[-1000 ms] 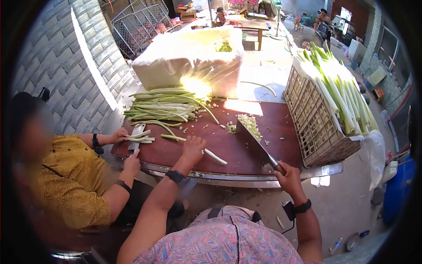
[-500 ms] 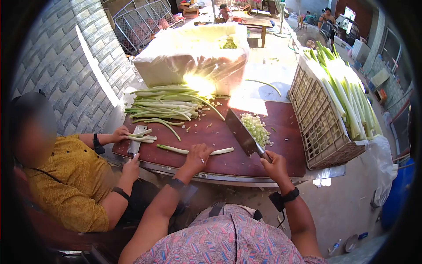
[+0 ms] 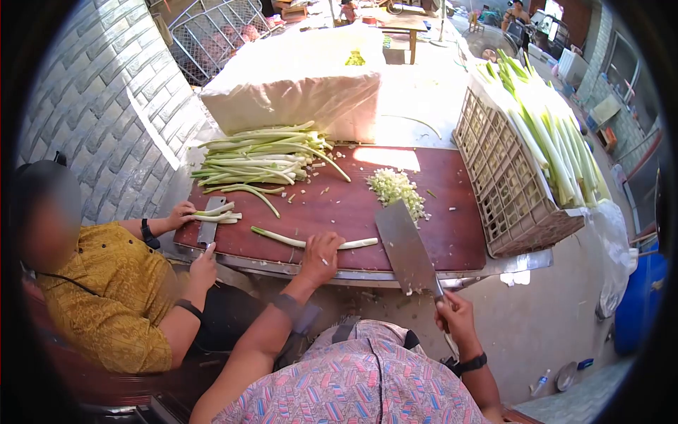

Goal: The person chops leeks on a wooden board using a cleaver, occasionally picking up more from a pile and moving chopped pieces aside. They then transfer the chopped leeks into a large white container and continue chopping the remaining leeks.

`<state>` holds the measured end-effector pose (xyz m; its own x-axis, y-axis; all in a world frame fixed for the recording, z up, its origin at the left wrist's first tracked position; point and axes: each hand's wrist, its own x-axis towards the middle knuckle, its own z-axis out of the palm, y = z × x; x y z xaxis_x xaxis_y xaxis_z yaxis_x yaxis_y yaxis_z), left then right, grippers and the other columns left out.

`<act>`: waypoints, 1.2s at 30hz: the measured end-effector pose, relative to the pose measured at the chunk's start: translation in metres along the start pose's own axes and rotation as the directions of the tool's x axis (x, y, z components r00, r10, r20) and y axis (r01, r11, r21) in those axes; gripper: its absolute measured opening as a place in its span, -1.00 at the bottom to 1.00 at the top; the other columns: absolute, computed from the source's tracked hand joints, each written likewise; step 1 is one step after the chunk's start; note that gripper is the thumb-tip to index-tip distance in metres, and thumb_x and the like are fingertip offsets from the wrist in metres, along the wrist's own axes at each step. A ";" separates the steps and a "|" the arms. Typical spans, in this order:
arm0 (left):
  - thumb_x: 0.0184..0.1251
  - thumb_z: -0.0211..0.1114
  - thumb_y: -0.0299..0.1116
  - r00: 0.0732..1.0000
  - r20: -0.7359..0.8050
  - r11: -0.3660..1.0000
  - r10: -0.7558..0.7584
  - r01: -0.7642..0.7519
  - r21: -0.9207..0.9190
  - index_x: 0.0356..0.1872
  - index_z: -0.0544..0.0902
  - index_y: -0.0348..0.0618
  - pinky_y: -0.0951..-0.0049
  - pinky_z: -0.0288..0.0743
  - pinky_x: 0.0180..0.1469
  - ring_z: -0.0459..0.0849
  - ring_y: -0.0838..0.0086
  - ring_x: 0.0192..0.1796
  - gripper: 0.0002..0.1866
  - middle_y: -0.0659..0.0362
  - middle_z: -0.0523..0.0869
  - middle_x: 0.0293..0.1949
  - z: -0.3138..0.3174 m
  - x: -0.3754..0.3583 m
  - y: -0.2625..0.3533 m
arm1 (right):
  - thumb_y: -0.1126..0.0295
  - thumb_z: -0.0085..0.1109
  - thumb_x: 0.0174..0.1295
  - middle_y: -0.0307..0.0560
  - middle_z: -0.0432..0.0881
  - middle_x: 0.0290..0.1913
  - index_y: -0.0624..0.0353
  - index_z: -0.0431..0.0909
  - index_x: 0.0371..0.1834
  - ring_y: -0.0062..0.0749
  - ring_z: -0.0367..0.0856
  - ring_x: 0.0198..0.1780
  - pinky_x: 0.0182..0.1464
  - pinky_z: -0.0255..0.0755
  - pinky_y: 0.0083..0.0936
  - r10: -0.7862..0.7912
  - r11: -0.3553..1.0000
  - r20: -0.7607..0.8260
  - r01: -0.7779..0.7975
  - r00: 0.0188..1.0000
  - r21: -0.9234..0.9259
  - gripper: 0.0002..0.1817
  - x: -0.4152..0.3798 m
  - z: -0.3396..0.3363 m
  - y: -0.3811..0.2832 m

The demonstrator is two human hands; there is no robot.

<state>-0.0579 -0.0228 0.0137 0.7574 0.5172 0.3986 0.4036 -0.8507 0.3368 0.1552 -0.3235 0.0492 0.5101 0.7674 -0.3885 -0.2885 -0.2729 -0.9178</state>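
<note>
My left hand is closed around a single green onion stalk lying near the front edge of the red-brown board. In my right hand is the handle of a wide cleaver, its blade slanting up and left over the board's front edge. Just beyond the blade tip lies a heap of chopped onion pieces. A pile of long onion stalks covers the board's back left.
At the left, a co-worker in yellow holds cut stalks and a second cleaver. A plastic-lined box stands behind the board. A crate of upright stalks is at the right.
My right hand has moved down and toward me with the cleaver, whose blade has left the chopped heap's left side. My left hand stays on the stalk. The camera view has shifted slightly.
</note>
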 end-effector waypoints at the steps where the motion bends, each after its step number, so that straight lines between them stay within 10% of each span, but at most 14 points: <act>1: 0.12 0.23 -0.51 1.000 0.010 1.000 -0.002 0.002 0.010 0.01 0.62 -0.03 0.04 0.30 0.18 0.53 0.18 0.14 -0.62 0.15 0.59 0.01 0.003 -0.002 0.004 | 0.47 0.16 0.33 -0.26 0.56 -0.54 0.28 0.52 0.22 -0.67 0.47 -0.62 -0.58 0.32 -0.67 0.054 0.997 -0.012 -0.053 0.998 0.048 -0.62 -0.009 -0.004 0.009; 13: 0.33 0.24 -0.02 0.980 0.199 0.991 -0.004 -0.023 0.134 0.45 0.33 0.15 -0.32 -0.06 0.42 0.17 0.11 0.52 -0.34 0.16 0.35 0.44 0.036 -0.001 0.050 | 0.22 0.08 0.45 -0.12 0.56 -0.46 0.14 0.43 -0.02 -0.57 0.47 -0.58 -0.55 0.40 -0.61 0.156 0.896 0.184 -0.218 0.970 0.388 -0.76 -0.016 -0.014 0.080; 23: 0.32 0.24 0.01 0.966 0.258 0.984 -0.026 -0.021 0.176 0.42 0.39 0.28 -0.40 -0.14 0.42 0.15 0.07 0.54 -0.38 0.14 0.35 0.45 0.032 0.004 0.052 | 0.21 0.10 0.44 -0.12 0.54 -0.47 0.13 0.44 0.03 -0.60 0.43 -0.60 -0.57 0.34 -0.65 0.150 0.883 0.156 -0.203 0.976 0.423 -0.73 -0.027 -0.034 0.074; 36: 0.33 0.24 -0.05 0.979 0.198 0.993 0.042 -0.064 0.104 0.42 0.34 -0.02 -0.31 -0.10 0.44 0.16 0.13 0.54 -0.33 0.12 0.32 0.47 0.044 0.003 0.061 | 0.22 0.10 0.44 -0.14 0.55 -0.49 0.12 0.46 0.00 -0.60 0.42 -0.62 -0.58 0.33 -0.65 0.173 0.884 0.222 -0.251 0.959 0.395 -0.76 -0.022 -0.036 0.072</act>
<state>-0.0084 -0.0770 -0.0025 0.8602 0.4521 0.2358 0.4057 -0.8870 0.2206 0.1524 -0.3804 -0.0113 0.2591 0.8180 -0.5135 -0.7033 -0.2046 -0.6809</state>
